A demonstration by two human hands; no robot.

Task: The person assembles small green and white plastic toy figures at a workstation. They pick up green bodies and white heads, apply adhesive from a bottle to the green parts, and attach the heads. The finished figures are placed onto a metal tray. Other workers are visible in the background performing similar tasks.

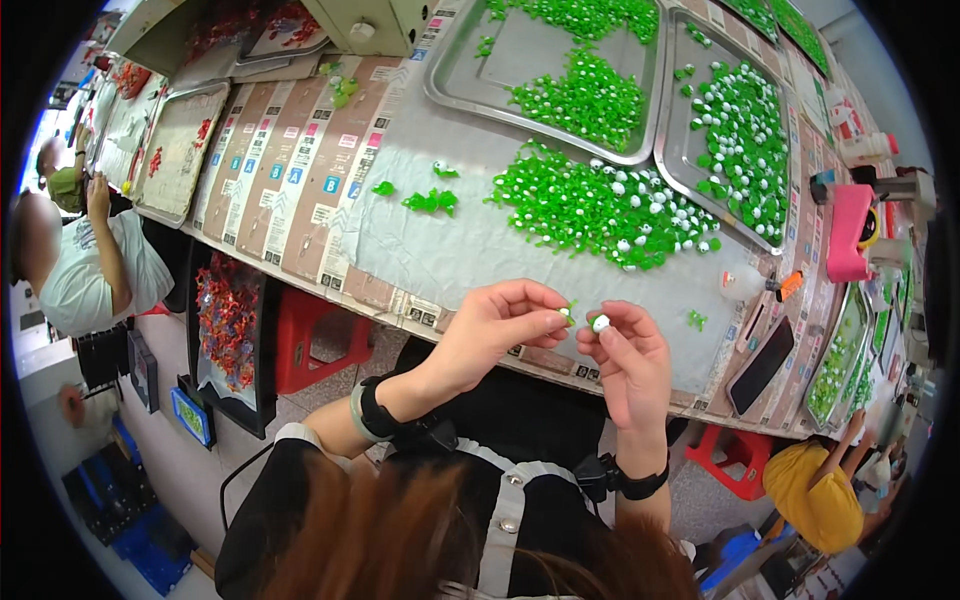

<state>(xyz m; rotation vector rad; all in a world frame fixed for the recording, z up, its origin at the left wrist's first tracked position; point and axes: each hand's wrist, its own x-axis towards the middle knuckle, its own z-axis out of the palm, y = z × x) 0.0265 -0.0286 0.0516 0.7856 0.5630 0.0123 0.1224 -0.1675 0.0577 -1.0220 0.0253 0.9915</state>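
Above the table's near edge, my left hand [505, 328] pinches a small green plastic piece [567, 313] between thumb and fingertips. Just beside it, my right hand [634, 362] is closed on a small white ball-shaped piece with green on it [600, 323]. The two pieces are close together but appear apart. Beyond my hands spreads a loose pile of small green figures [575, 203], many with white round heads, on a pale sheet [430, 265]. A few green bits [430, 202] lie left of the pile, and another green figure [697, 319] lies to the right.
Metal trays of green parts stand at the back, one in the middle [470, 93] and one at right [680, 160]. On the right are a dark phone [762, 366], a small bottle [741, 282] and a pink holder [848, 232]. Co-workers sit left [95, 265] and right [815, 500].
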